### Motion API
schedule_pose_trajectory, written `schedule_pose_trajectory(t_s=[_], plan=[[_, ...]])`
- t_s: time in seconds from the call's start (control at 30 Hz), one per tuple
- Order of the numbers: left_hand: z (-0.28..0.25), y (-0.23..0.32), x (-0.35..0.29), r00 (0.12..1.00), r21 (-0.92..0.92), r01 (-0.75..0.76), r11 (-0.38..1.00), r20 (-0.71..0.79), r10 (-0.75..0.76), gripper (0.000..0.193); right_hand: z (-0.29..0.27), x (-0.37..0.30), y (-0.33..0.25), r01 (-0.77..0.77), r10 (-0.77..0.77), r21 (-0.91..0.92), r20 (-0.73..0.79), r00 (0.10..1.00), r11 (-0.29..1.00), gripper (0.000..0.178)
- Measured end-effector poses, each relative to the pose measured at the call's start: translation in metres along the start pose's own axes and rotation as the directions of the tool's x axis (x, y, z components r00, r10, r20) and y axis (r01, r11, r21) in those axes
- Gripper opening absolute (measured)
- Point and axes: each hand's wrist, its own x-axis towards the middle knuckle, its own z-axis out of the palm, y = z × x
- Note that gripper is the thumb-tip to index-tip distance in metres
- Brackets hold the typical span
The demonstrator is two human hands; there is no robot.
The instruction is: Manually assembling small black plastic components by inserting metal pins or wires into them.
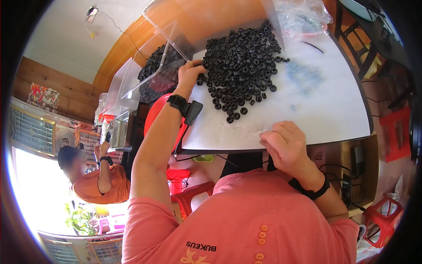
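A broad heap of small black ring-shaped parts (pixel 239 66) lies on the white tabletop (pixel 325 119). At the heap's left edge is my left hand (pixel 190 74), its fingers curled in beside the outermost rings; whatever they pinch is too small to make out. My right hand (pixel 288 143) is over the table's near edge, thumb and fingers pressed together. Anything between those fingertips is hidden. A few loose rings (pixel 236 115) have strayed to the near side of the heap.
Clear plastic bins (pixel 125 83) and a bag of black parts (pixel 160 66) stand left, above a red basin (pixel 161 119). Clear plastic bags (pixel 305 20) lie at the far right. An open box with cables (pixel 360 171) and red stools (pixel 382 220) are right. Another person (pixel 103 182) works at left.
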Motion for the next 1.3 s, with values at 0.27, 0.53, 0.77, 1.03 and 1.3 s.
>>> schedule_pose_trajectory(t_s=[0.27,0.53,0.77,1.03,1.3], plan=[[0.000,0.003,0.000,0.998,-0.001,-0.046,0.999,-0.035,0.046,0.058,0.002,0.001,-0.002,-0.011,0.012,-0.016,0.035,0.999,1.000,0.020],[0.003,-0.004,0.000,0.995,0.060,-0.076,0.995,-0.063,0.080,0.053,0.002,0.003,-0.002,-0.008,0.009,-0.024,0.033,0.999,1.000,0.021],[0.006,-0.015,0.006,0.981,0.007,-0.157,0.988,-0.117,0.157,0.061,0.001,0.002,-0.005,-0.018,0.021,-0.046,0.055,0.998,0.999,0.020],[0.003,-0.014,0.018,0.982,0.176,-0.164,0.971,-0.066,0.178,0.054,0.002,0.005,-0.005,-0.014,0.016,-0.050,0.034,0.999,0.999,0.019],[0.007,-0.022,0.002,0.973,0.236,-0.159,0.959,-0.126,0.193,0.051,0.002,0.005,-0.007,-0.003,0.004,-0.038,0.025,1.000,0.999,0.016]])
